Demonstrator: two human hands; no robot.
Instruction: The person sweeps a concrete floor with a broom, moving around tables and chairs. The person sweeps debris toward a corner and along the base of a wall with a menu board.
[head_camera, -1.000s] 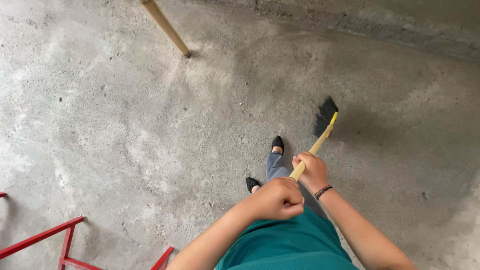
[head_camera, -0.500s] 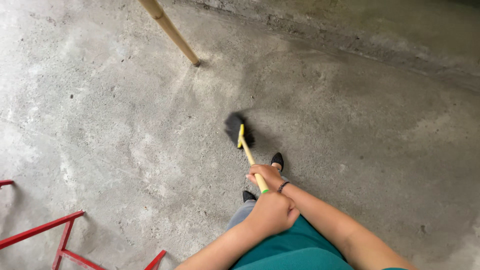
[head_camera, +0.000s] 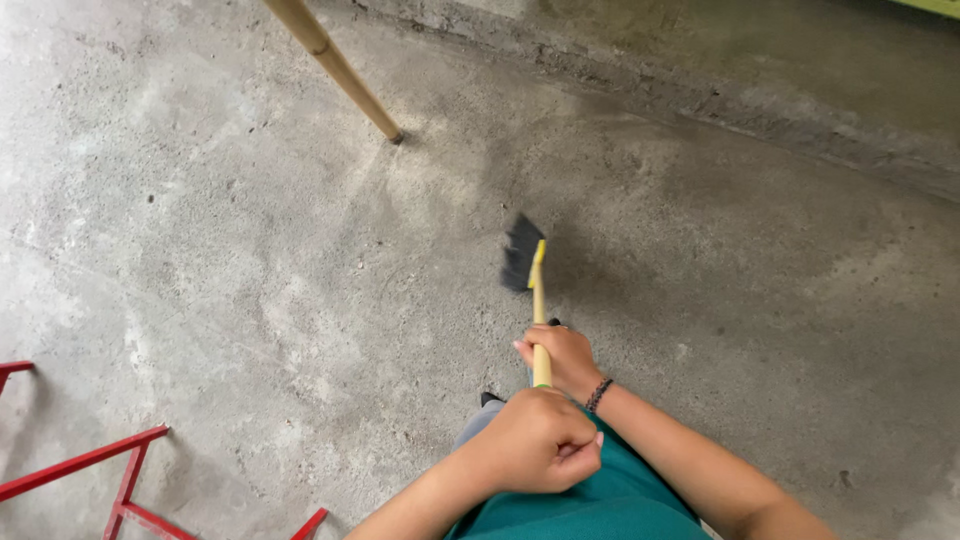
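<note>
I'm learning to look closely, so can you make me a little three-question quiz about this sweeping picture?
1. True or false: both hands grip the yellow wooden broom handle.
2. Which hand is lower on the handle: A left hand, B right hand?
3. What colour are the broom's bristles?

Key: 1 true. 2 B. 3 black.

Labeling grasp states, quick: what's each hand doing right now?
Left hand: closed near the top of the yellow wooden broom handle.
Right hand: closed on the handle lower down.
</note>
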